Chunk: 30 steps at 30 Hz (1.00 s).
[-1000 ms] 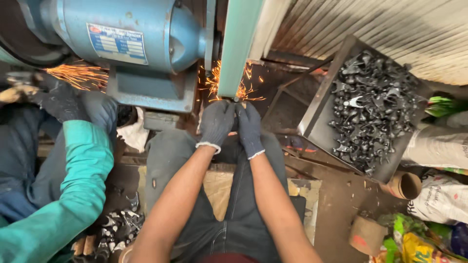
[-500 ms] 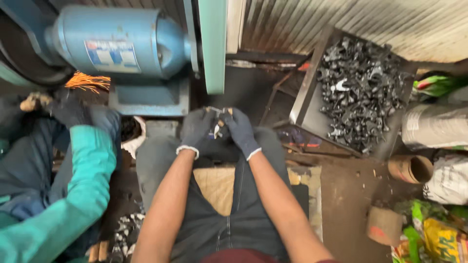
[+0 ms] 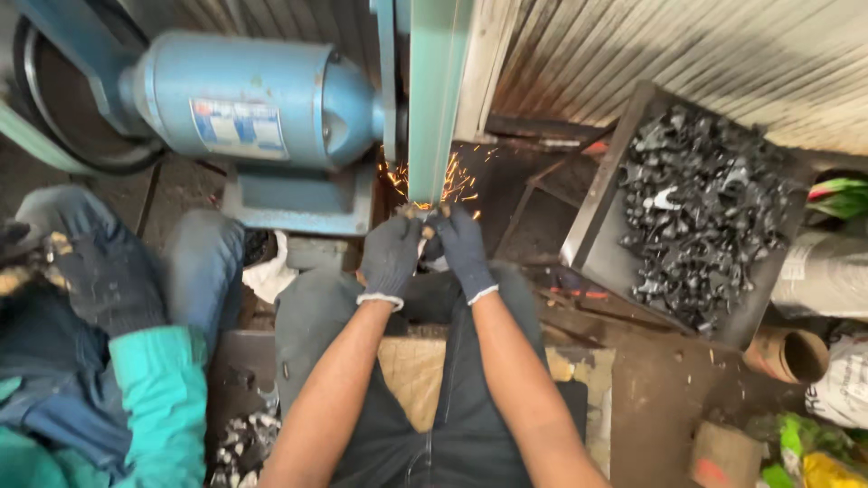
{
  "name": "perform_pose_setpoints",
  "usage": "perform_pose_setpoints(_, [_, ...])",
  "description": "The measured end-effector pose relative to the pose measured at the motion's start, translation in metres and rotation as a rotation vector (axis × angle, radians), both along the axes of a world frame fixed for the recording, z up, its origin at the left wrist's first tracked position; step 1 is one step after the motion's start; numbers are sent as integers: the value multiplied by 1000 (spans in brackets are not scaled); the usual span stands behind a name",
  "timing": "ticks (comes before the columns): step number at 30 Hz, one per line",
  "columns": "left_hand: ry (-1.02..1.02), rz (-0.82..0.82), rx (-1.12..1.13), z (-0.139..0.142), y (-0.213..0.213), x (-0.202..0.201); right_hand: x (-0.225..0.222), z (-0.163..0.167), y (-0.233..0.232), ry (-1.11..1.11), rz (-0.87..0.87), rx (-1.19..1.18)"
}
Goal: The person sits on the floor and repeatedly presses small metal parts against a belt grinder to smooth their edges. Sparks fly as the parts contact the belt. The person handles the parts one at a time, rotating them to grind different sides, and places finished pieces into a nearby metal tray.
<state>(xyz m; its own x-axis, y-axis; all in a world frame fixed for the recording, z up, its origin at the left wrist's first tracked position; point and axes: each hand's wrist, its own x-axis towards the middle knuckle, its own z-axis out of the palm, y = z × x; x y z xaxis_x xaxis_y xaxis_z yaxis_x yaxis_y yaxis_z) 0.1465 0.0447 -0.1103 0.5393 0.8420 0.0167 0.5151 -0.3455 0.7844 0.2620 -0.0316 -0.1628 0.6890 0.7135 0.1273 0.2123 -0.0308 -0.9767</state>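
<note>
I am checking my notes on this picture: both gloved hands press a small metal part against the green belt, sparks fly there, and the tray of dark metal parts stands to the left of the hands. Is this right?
Not quite. In the head view the tray of dark metal parts stands to the right of the hands, not the left. The rest holds: the left hand and right hand press a small metal part against the green belt, with sparks there.

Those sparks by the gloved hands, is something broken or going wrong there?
Nothing looks broken. Sparks spray where the left hand and right hand press a small piece against the green belt. The tray of dark metal parts sits tilted.

Matt knit gloves [image 3: 389, 258] (dark metal parts [image 3: 696, 212])
</note>
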Motion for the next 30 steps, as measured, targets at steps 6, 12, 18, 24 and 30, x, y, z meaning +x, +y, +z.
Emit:
perform_pose_setpoints(6, [78,-29,105,-4,-7,13,-1,7,-15,177,-57,-48])
perform_pose_setpoints(12, [18,133,26,-7,-13,20,13,1,5,371,-1,12])
perform_pose_setpoints(18, [23,-28,74,-7,-13,16,13,-1,-11,293,-126,92])
perform_pose_setpoints(24, [-66,-194,130,-2,-10,-6,-17,39,-43,-314,-9,34])
perform_pose_setpoints(30, [-240,-119,-168,4,-8,-28,-46,72,-61,66,199,-147])
